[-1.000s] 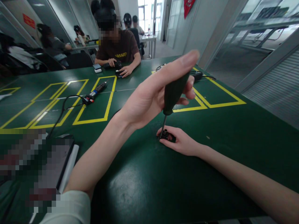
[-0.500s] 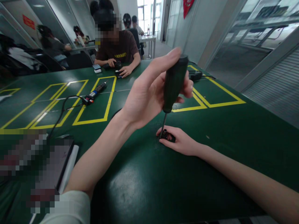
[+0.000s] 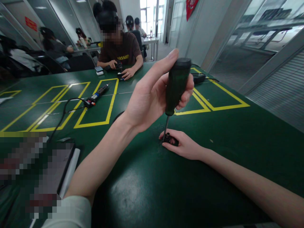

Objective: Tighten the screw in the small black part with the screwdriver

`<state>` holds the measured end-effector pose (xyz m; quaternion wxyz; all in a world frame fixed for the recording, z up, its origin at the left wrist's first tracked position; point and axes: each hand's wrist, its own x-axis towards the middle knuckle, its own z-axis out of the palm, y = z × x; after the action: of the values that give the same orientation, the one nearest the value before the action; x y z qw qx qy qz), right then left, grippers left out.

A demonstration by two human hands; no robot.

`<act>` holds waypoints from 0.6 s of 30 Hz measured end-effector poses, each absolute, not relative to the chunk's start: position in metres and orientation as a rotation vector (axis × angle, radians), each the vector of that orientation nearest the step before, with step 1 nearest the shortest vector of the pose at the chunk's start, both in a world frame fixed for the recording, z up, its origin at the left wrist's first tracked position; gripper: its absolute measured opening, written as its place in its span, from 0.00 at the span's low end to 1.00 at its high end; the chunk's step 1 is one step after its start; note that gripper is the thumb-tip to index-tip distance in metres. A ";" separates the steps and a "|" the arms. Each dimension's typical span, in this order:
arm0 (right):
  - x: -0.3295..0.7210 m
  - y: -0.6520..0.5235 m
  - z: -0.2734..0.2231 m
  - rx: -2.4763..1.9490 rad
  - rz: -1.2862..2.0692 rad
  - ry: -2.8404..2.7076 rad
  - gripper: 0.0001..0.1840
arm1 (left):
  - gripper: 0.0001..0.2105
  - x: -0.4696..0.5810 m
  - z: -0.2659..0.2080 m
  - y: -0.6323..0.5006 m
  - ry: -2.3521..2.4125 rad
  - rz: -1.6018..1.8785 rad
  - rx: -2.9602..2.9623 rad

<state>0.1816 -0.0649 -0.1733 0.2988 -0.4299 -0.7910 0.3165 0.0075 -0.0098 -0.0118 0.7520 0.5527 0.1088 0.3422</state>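
Note:
My left hand (image 3: 147, 91) is closed around the thick dark handle of a screwdriver (image 3: 178, 85), its thumb raised beside the handle's top end. The thin metal shaft points down and slightly left, with its tip at a small black part (image 3: 167, 138). That part has a short round post standing up from it; its exact kind I cannot make out. Low on the green table (image 3: 142, 190), my right hand (image 3: 182, 144) pinches the part between thumb and fingers and steadies it against the surface.
A corded tool (image 3: 97, 95) lies at left inside yellow tape lines. Blurred-out items (image 3: 54, 171) lie at the near left. A black object with a cable (image 3: 199, 78) rests at far right. Across the table, a person (image 3: 120, 50) handles a dark tool.
The left thumb has shifted a little left, exposing more of the screwdriver's top. The left fingers have curled in closer around the handle. The right hand stays put with the part.

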 end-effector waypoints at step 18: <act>0.183 -0.065 -0.173 -1.133 0.832 -2.090 0.09 | 0.26 0.008 -0.013 -0.011 0.159 0.685 1.108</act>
<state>0.1829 -0.0653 -0.1729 0.3066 -0.4282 -0.7898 0.3144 0.0078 -0.0106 -0.0135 0.7923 0.5151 0.0741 0.3186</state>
